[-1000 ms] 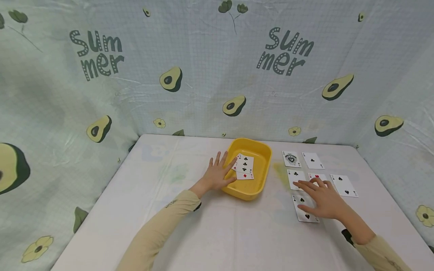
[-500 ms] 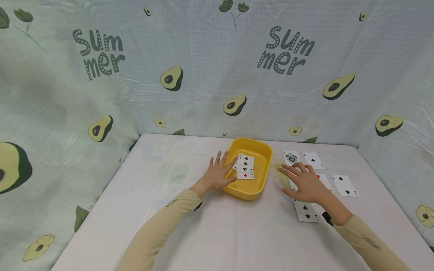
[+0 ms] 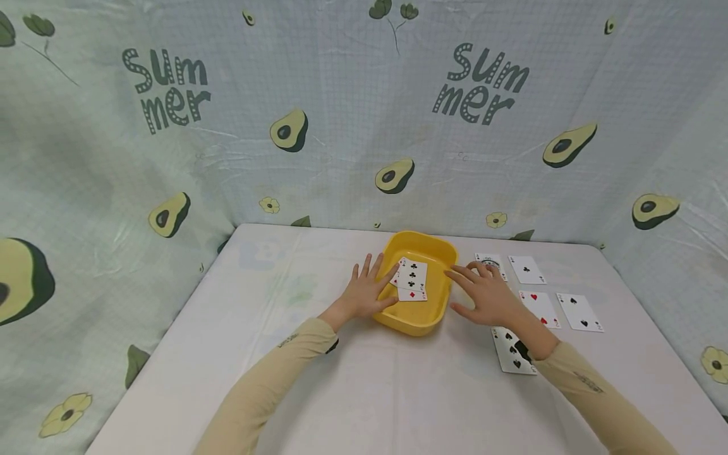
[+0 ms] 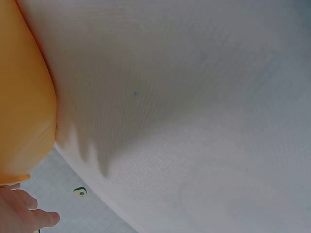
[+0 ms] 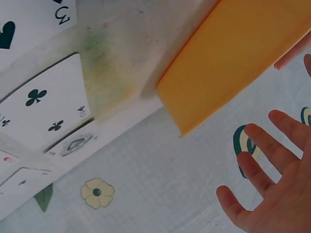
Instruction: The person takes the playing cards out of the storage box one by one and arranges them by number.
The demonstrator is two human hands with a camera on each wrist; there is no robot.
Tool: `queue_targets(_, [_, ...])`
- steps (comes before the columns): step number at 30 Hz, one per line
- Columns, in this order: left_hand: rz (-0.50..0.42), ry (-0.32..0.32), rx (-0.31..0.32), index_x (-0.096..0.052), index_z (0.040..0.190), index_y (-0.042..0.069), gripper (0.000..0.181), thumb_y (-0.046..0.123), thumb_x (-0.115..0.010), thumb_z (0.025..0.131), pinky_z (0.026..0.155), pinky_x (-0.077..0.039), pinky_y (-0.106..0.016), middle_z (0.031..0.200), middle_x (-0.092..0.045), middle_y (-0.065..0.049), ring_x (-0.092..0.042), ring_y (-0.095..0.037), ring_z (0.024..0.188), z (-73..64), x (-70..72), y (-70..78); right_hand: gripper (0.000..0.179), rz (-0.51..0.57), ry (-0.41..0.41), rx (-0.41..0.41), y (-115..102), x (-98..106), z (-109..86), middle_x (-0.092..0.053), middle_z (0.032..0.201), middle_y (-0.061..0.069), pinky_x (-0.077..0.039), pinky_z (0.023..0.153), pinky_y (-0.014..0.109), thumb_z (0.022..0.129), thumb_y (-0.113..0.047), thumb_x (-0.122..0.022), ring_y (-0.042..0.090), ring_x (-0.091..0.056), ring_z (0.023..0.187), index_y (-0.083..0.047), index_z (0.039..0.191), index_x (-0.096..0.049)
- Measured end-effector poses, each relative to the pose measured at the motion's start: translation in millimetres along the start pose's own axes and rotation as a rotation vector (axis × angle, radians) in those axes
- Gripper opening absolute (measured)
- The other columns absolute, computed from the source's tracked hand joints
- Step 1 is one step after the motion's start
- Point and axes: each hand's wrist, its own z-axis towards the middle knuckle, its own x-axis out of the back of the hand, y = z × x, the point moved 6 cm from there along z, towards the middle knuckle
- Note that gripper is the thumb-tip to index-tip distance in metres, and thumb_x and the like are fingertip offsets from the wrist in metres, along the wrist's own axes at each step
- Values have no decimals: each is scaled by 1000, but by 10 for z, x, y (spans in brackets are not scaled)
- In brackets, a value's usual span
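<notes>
Apparently, the left hand [image 3: 359, 297], spread wide, is steadying the yellow tray [image 3: 414, 325]; the right hand [image 3: 488, 297], also wide, is hovering alongside.

Beyond both hands, the cloth [image 3: 352, 126] reads "summer" twice. Nearer the person than the right hand [image 3: 485, 296], a spade card [image 5: 36, 29] shows 3; right of it, hearts mark one card [image 3: 539, 309]. Beside the left hand [image 3: 361, 296], a clubs card [image 3: 412, 275].
</notes>
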Motion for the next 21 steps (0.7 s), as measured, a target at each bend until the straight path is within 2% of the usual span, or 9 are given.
queue_targets(14, [-14,3,7,-12,144,24,69,50,-42,88,104,-12,-61,150,0,-17,0,-43,136,18,14,17,60,-1,-30,30,-71,-131,307,-50,130,9,-30,89,54,77,-39,-63,28,-40,109,-16,130,-45])
queue_targets(21, [-8,4,16,-13,144,25,68,49,-43,89,104,-12,-61,150,0,-17,0,-42,136,44,14,23,58,21,-94,16,-58,-268,415,-46,133,11,-30,88,52,80,-40,-60,30,-39,111,-15,131,-45])
